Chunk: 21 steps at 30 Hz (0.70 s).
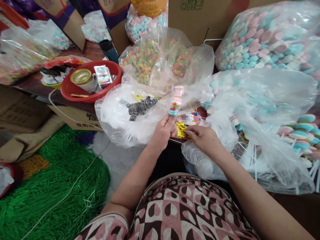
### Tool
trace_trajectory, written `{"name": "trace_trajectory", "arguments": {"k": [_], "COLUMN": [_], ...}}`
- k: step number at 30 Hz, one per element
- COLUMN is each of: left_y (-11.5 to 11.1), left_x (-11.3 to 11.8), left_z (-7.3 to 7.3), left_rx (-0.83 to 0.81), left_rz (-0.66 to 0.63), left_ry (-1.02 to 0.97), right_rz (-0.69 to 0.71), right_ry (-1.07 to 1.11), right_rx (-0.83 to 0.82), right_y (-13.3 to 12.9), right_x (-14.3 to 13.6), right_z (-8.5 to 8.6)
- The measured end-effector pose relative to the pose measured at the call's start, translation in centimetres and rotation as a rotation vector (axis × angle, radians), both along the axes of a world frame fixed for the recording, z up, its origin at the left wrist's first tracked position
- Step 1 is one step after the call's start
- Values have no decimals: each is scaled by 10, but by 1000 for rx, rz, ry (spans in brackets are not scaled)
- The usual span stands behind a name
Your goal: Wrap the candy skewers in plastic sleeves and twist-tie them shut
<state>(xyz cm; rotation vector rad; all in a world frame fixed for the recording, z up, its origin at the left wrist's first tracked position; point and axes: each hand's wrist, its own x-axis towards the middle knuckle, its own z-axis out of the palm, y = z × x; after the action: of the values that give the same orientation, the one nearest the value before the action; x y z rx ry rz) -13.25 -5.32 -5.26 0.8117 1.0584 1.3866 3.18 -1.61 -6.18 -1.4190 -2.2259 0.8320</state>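
My left hand (pixel 163 131) is closed around the lower end of a marshmallow skewer (pixel 177 100), which stands upright with pink, white and blue pieces and some colourful bits between them. Its stick is hidden in my fingers. Just right of that hand lies a bunch of gold twist ties (pixel 181 129) at the table's front edge. My right hand (pixel 203 137) pinches at the right end of these ties with thumb and forefinger. Behind the ties lie printed plastic wrappers (pixel 192 117), partly covered.
A red basin (pixel 66 91) with a gold bowl stands left. Clear bags of ring candy (pixel 145 61) and marshmallows (pixel 260 43) crowd the table. Marshmallow skewers (pixel 301 136) lie at right. A striped dark cloth (pixel 142 106) rests on white plastic. Green strands (pixel 62 180) cover the floor at left.
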Motion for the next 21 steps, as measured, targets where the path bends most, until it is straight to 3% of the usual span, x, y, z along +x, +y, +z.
{"name": "trace_trajectory", "arguments": {"k": [3, 5, 16, 21], "left_y": [1, 1, 3, 2], "left_x": [-2, 0, 4, 14], "left_z": [3, 4, -4, -5], "left_rx": [-48, -75, -89, -76], "left_rz": [46, 52, 35, -16], "left_ry": [-160, -216, -285, -191], "right_rz": [18, -12, -184, -287], "right_ry": [-332, -390, 132, 486], "right_rx": [104, 103, -144, -198], "right_y": [0, -1, 19, 12], "right_x": [-16, -24, -6, 5], "right_z": [-7, -10, -22, -12]}}
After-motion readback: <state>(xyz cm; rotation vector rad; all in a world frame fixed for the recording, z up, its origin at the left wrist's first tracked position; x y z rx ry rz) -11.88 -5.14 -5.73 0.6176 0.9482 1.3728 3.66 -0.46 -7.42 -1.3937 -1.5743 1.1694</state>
